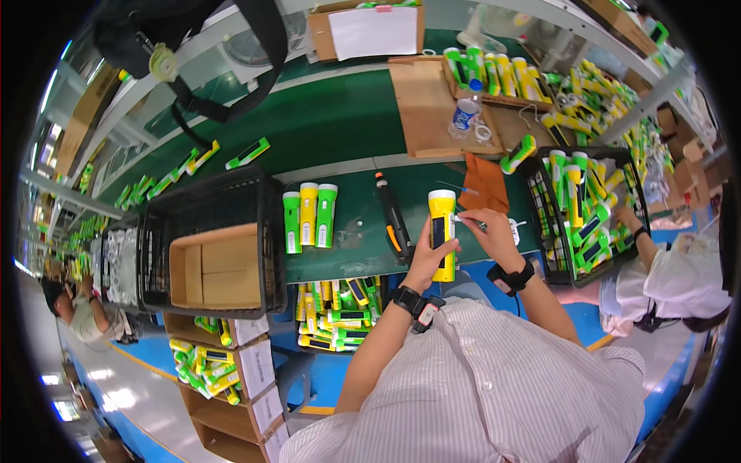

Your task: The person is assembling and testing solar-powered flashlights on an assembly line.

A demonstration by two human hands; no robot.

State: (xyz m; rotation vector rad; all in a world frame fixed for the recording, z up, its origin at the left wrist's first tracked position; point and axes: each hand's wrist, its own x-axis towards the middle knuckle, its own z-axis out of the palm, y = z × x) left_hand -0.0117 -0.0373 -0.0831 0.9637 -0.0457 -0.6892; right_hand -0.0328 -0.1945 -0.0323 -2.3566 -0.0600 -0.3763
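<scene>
A yellow flashlight (442, 208) with a white head and a dark panel stands upright in front of me, with my left hand (426, 258) wrapped round its lower body. My right hand (494, 234) is beside the flashlight's upper right side, thumb and finger pinched together. Something small and whitish shows at those fingertips, too small to name. To the left, an electric screwdriver (394, 220) in black and orange lies on the green bench (351, 266). Past it stand a yellow flashlight (308, 216) and two green ones (326, 217).
A black crate (270, 231) with a cardboard box inside stands left. At right, a co-worker's hand (629, 221) reaches into a crate (567, 270) of flashlights. An orange-brown cloth (486, 181), a water bottle (465, 116) and a cardboard sheet (413, 100) lie beyond my hands.
</scene>
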